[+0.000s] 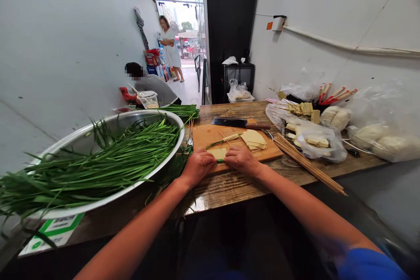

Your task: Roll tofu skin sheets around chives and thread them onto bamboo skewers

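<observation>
Both bare forearms were stretched forward and angled inward. The left hand (pixel 197 166) and the right hand (pixel 242 159) were held close together, knuckles up, fingers curled downward. The fingertips were hidden from view.

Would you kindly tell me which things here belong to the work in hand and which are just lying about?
In use: left hand and right hand on a tofu sheet with chives, cutting board, stacked sheets, skewers, bowl of chives.
Lying about: cleaver, plastic bags, chopsticks.
</observation>
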`<state>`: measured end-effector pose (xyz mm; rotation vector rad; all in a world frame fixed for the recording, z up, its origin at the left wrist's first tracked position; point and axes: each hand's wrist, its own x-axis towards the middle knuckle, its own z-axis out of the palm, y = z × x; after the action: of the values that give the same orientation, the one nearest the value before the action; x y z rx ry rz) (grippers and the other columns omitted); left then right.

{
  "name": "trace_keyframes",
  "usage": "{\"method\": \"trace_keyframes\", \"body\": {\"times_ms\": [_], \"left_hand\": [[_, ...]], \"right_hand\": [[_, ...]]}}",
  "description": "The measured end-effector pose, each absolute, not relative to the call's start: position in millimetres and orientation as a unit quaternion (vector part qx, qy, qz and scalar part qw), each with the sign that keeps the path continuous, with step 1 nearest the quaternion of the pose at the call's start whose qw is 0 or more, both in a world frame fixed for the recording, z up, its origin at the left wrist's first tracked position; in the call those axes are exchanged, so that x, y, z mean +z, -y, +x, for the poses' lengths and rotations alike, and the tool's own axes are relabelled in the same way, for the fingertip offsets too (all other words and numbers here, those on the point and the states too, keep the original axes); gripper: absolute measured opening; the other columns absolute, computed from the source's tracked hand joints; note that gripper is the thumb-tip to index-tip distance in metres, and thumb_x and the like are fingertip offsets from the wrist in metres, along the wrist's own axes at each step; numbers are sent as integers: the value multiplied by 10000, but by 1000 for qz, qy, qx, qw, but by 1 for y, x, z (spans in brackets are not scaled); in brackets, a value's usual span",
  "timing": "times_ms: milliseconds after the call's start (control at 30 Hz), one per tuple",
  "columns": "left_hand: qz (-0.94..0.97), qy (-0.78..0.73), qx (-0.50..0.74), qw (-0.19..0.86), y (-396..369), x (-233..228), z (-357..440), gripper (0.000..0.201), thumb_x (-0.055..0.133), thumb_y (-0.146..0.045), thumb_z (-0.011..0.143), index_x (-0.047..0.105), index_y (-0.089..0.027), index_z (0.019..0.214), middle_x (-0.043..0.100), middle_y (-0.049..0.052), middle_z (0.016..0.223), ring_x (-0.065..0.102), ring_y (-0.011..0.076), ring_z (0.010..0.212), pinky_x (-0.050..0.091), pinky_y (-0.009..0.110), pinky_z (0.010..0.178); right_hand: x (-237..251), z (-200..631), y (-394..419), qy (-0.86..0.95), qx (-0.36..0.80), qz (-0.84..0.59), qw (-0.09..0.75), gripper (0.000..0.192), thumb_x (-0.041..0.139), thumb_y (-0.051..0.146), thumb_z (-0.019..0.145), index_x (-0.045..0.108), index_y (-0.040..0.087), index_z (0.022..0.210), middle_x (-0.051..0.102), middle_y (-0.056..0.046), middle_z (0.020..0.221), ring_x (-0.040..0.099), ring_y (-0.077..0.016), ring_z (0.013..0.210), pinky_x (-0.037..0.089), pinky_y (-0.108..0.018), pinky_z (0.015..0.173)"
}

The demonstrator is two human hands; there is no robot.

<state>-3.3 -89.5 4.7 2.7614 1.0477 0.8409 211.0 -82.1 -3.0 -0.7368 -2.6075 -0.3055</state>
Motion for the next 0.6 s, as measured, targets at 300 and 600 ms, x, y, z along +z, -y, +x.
{"method": "trace_keyframes", "body": {"times_ms": [300, 600], "left_hand": [[944, -292, 149, -36, 97, 20, -7, 242, 400, -235, 903, 634, -177, 917, 610, 56, 858, 487, 159, 809, 377, 301, 752], [954, -271, 119, -47, 97, 27, -10, 256, 378, -276, 918, 606, -166, 887, 560, 45, 835, 468, 156, 822, 375, 284, 753]], "right_hand": [[16, 210, 86, 957, -186, -213, 63, 235, 372, 205, 921, 592, 133, 888, 584, -66, 829, 449, -168, 803, 315, -320, 728], [16, 200, 95, 949, -192, -247, 38, 257, 372, 139, 894, 621, 90, 849, 591, -115, 811, 479, -188, 807, 339, -329, 713]]}}
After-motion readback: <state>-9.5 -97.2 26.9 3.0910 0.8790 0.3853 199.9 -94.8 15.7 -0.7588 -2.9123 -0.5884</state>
